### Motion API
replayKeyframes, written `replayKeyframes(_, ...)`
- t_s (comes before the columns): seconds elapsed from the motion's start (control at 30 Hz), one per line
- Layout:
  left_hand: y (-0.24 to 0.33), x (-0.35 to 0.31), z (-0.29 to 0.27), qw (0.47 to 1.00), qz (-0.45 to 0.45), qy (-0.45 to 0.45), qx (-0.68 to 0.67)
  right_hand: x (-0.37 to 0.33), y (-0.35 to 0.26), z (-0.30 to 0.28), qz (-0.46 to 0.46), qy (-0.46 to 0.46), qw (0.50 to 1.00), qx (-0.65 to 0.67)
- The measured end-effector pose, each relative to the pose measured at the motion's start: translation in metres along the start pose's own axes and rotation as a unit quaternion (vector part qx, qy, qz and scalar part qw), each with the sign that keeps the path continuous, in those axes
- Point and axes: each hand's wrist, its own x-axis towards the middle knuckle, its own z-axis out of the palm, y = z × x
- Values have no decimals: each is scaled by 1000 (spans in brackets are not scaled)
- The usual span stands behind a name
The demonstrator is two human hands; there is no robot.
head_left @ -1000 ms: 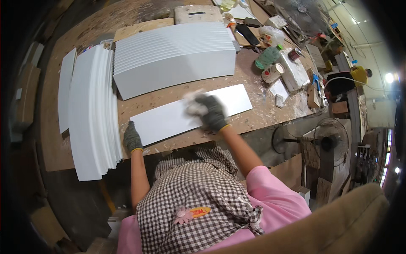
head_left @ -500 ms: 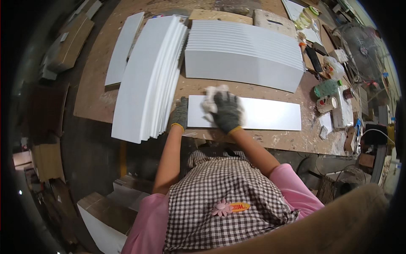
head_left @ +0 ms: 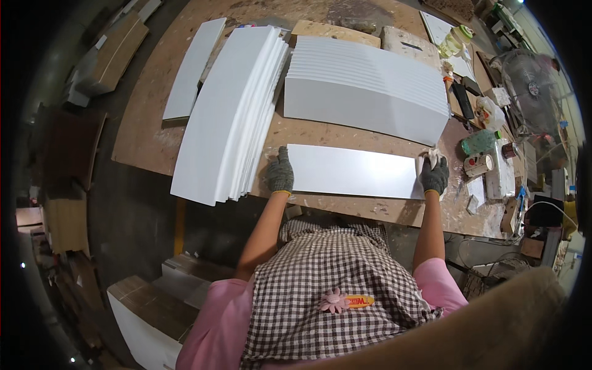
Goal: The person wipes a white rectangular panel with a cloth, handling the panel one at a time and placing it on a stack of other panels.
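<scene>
A long white board (head_left: 351, 171) lies flat near the front edge of the worktable. At its left end is my left hand (head_left: 280, 174), in a dark grey knitted glove, closed against the short edge and holding the board. My right hand (head_left: 435, 177), gloved the same way, is closed on a crumpled white cloth (head_left: 433, 155) at the board's right end. Most of the cloth is hidden under the fingers. Behind the board, several white boards (head_left: 364, 105) lean in an overlapping row. Another fanned stack of white boards (head_left: 225, 117) lies to the left of my left hand.
A single white board (head_left: 194, 71) lies at the far left of the worktable (head_left: 145, 132). On the right are a green bottle (head_left: 478, 143), a tin can (head_left: 478, 164), a plastic bag (head_left: 489, 114) and a fan (head_left: 531, 86). Below the left side stand more stacked panels (head_left: 148, 314).
My right hand has slid the cloth from the board's left part to its right end. My left hand stays at the left end. The whole view has shifted slightly.
</scene>
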Motion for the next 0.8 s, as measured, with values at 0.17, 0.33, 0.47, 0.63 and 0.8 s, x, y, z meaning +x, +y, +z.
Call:
replayKeyframes(0.17, 1, -21, -17, 999, 9, 38, -15, 33, 45, -10, 135, -34, 928, 346)
replayKeyframes(0.33, 54, -77, -139, 702, 106, 75, -700, 24, 121, -25, 207, 99, 654, 721)
replayKeyframes(0.47, 21, -62, -95, 556, -69, -103, -822, -19, 110, -25, 176, 131, 519, 826)
replayKeyframes(0.63, 0, -33, -50, 547, 35, -108, -829, -53, 89, -22, 373, 134, 487, 779)
replayKeyframes(0.8, -5, -26, -55, 595, 15, -151, -789, -26, 130, -69, 451, -25, 555, 699)
